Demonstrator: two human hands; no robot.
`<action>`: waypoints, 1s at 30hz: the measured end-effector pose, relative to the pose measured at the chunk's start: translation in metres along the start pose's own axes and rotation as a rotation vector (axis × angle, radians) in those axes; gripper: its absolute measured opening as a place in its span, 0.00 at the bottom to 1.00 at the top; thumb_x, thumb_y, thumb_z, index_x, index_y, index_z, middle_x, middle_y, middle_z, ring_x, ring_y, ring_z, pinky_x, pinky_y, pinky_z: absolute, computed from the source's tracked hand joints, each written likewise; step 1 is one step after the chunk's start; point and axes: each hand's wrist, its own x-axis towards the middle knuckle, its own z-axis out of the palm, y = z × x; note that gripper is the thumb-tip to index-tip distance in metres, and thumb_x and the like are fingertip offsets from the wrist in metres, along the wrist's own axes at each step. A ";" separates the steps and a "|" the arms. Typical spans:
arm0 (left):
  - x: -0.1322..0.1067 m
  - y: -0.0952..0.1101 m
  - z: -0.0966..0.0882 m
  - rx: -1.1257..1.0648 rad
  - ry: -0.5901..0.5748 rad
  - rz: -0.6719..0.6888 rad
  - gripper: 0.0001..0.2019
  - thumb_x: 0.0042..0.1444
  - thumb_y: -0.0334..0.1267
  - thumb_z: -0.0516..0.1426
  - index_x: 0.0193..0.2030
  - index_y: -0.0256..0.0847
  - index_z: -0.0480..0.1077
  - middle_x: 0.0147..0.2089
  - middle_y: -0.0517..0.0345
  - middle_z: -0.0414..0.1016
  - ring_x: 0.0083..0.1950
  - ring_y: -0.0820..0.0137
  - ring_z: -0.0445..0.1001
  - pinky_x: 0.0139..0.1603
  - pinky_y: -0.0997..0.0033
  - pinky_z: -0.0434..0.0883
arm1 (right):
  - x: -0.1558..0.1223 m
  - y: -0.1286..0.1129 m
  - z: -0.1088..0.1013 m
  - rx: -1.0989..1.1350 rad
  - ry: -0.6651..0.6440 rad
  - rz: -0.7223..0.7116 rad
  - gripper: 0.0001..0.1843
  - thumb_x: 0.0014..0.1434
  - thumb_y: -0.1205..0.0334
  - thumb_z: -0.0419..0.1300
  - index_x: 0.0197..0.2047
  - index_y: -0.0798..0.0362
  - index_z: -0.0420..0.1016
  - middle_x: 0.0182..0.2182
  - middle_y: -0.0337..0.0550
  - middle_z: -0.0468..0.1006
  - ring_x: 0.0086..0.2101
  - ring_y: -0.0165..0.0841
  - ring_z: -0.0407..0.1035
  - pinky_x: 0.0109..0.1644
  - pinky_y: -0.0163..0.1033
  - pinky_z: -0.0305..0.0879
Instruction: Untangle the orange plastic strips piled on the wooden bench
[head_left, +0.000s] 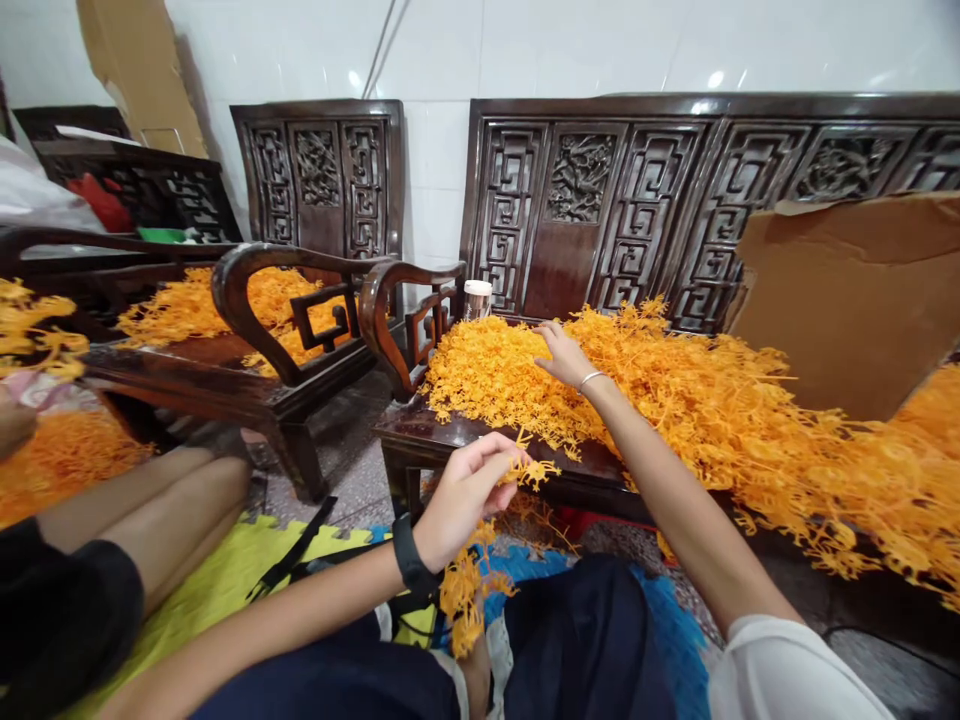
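My left hand (472, 485), with a dark band on its wrist, pinches a small orange plastic flower piece (536, 472) with thin branching tips. It is in front of the bench's edge, above my lap. Farther off, my right hand (564, 355) reaches over the big heap of orange plastic pieces (495, 375) on the dark wooden bench (450, 432). Its thumb and fingers are apart at the heap's surface, and nothing shows between them. More orange pieces (469, 600) lie in a bunch between my legs, below my left hand.
A white-lidded cup (477, 298) stands behind the heap. Cardboard (855, 300) leans at the right. At the left is a wooden armchair (225, 385) bearing more orange pieces. Another person's knees (187, 500) are beside me on the yellow foam mat (225, 590).
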 end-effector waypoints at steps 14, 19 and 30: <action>0.001 -0.005 -0.006 0.061 -0.006 0.057 0.12 0.55 0.46 0.50 0.33 0.37 0.62 0.17 0.65 0.63 0.14 0.81 0.56 0.15 0.81 0.53 | -0.115 -0.121 -0.055 0.727 -0.468 0.066 0.13 0.56 0.55 0.56 0.40 0.55 0.68 0.31 0.43 0.73 0.32 0.29 0.68 0.37 0.35 0.65; 0.002 -0.006 -0.007 0.074 -0.020 0.056 0.12 0.56 0.45 0.50 0.33 0.37 0.62 0.18 0.65 0.62 0.15 0.80 0.57 0.16 0.80 0.55 | -0.127 -0.124 -0.055 0.734 -0.589 0.161 0.12 0.54 0.55 0.59 0.29 0.56 0.68 0.24 0.41 0.71 0.26 0.28 0.66 0.32 0.34 0.63; 0.000 -0.003 -0.003 -0.070 -0.191 -0.054 0.14 0.49 0.44 0.58 0.34 0.35 0.61 0.19 0.69 0.54 0.17 0.85 0.48 0.19 0.81 0.46 | -0.140 -0.116 -0.057 0.669 -0.340 0.129 0.09 0.53 0.59 0.60 0.29 0.56 0.69 0.27 0.41 0.71 0.29 0.29 0.66 0.34 0.33 0.63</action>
